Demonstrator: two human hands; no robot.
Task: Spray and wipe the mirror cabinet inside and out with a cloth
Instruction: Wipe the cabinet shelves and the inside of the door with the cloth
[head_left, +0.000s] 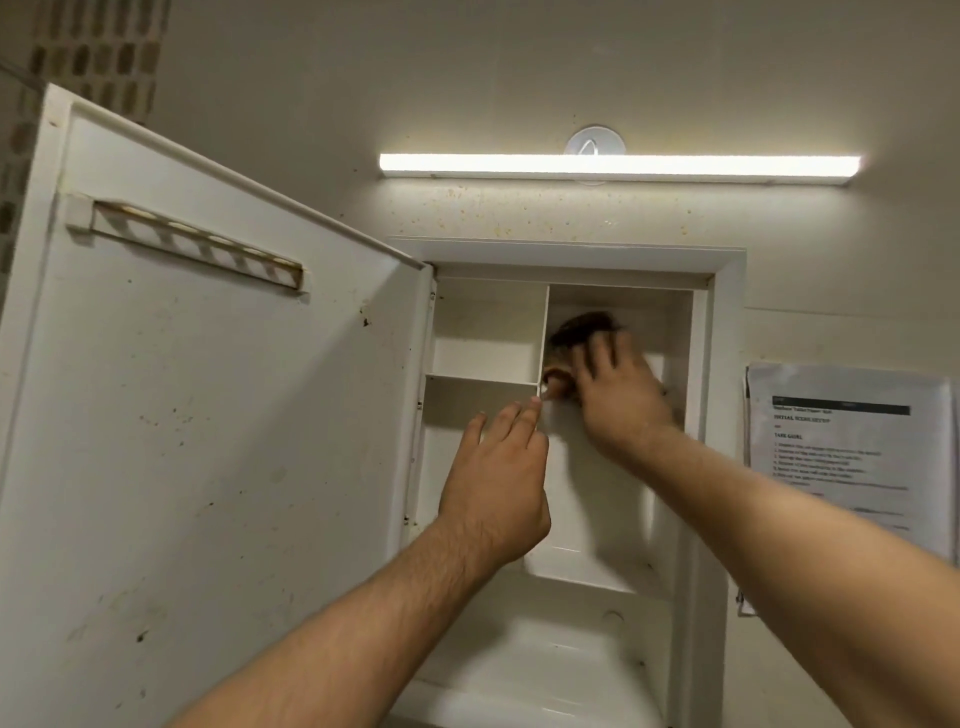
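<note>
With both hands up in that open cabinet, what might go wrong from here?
1. The right hand presses a brown cloth beside the thin upright divider; a hard push might flex or loosen it.
2. The left hand holds the divider's edge by the fingers, which could get pinched.
3. The open door hangs close by, so an elbow might knock it.

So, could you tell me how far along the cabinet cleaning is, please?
Done: the door is open. In hand: the right hand presses a cloth in the upper right compartment; the left hand is empty by the divider. Left: the door's inside is spotted.
</note>
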